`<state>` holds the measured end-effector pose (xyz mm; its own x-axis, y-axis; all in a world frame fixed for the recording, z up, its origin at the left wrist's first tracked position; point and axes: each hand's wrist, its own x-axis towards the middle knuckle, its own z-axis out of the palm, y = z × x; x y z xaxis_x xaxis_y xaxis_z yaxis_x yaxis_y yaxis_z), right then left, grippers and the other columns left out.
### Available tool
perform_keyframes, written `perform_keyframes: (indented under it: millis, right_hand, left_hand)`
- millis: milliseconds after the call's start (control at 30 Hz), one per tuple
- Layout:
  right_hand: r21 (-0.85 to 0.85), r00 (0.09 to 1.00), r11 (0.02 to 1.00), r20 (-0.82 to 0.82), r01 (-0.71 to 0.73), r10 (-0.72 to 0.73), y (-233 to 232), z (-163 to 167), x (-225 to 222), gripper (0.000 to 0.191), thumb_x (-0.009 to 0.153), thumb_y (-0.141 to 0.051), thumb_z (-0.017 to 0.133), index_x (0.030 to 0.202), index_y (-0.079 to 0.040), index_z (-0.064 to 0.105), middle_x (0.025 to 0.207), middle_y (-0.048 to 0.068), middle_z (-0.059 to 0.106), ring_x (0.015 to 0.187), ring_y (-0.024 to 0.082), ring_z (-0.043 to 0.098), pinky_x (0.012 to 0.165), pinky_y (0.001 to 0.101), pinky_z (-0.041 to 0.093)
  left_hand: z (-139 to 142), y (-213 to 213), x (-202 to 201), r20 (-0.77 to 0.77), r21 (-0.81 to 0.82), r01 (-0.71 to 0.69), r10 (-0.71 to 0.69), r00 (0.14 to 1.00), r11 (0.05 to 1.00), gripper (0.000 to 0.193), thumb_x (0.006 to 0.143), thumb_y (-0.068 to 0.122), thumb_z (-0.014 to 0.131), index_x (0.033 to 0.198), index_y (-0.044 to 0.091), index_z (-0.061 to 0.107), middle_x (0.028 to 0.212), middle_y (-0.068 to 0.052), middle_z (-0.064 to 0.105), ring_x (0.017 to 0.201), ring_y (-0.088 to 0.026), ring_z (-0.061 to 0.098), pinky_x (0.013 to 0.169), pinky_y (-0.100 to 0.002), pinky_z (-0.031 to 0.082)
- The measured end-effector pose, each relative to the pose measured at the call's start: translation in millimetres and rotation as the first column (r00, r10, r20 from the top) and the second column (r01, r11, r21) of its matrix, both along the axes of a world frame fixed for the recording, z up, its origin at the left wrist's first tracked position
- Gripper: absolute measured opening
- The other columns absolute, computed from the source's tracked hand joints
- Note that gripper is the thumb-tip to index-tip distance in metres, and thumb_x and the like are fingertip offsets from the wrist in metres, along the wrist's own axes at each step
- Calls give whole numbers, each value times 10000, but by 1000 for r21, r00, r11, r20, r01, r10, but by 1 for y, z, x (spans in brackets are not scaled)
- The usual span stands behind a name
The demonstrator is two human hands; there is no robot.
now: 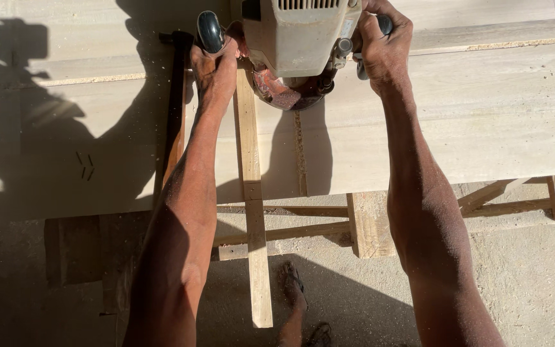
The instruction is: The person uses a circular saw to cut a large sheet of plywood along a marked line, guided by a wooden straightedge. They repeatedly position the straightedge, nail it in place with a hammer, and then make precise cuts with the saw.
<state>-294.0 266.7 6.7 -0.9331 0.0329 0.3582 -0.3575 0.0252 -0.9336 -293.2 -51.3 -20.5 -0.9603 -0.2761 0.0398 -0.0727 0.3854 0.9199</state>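
Item 1, nearest, 6 o'clock: sandalled foot on dusty floor, sawdust all over. Item 2, 5–7 o'clock: trestle frame under the bench, rails and leg partly in shadow. Item 3, centre: thin wooden strip lying across the wide pale board, its near end overhanging the board's front edge toward 6 o'clock. Item 4, 10–11 o'clock: dark-handled hammer lying on board just beside the left forearm. Item 5, 12 o'clock, farthest: router, grey-beige body, base resting on board w/ strip just to its 9 o'clock side; shallow groove runs from base toward 6 o'clock. Left hand: fingers curled tight round dark knob handle. Right hand: fingers wrapped shut on opposite handle. Handling, est.: router looks heavy, rigid, top-heavy; grip both side knobs, not the body; prob. vibrates, dust makes grips slick. Edges/room: board front edge runs 9–3 o'clock below the arms; open board to 3 o'clock; hammer and strip crowd the 9 o'clock side; a step-edge w/ sawdust line lies beyond at 12–2 o'clock.
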Motion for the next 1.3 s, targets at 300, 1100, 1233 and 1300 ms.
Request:
perform_keyframes:
  millis: [300,1100,1233,1300]
  right_hand:
    - [-2,1000,1000,-11,20,-20,0,1,38,172,1089,-116,583,1101,-6,716,704,13,620,608,69,597,525,263,515]
    - [61,1000,998,-16,24,-23,0,0,-18,298,1097,-252,644,875,-54,656,688,22,609,603,92,624,523,297,573]
    - [65,999,998,-47,4,-1,2,-1,-19,308,1107,-250,637,876,-46,643,698,28,611,609,99,623,530,305,572]
    - [68,999,998,-40,8,-5,2,-1,-19,329,1118,-265,636,874,-46,649,687,27,614,605,101,638,534,309,586]
  left_hand:
    - [-6,0,30,-81,155,61,-48,996,986,310,913,389,702,1033,104,704,1162,-109,615,1104,-221,668,1008,-448,558]
    - [-15,2,-6,-117,10,-42,43,992,999,361,921,447,720,1009,97,709,1085,-94,597,1018,-190,669,922,-420,567]
    - [-13,1,-7,-114,26,-33,36,993,999,354,927,465,715,1020,125,688,1075,-66,631,1037,-187,678,949,-430,559]
    - [-12,2,-7,-162,8,7,-6,987,1000,359,940,475,695,1023,126,717,1099,-60,643,1062,-190,690,975,-430,567]
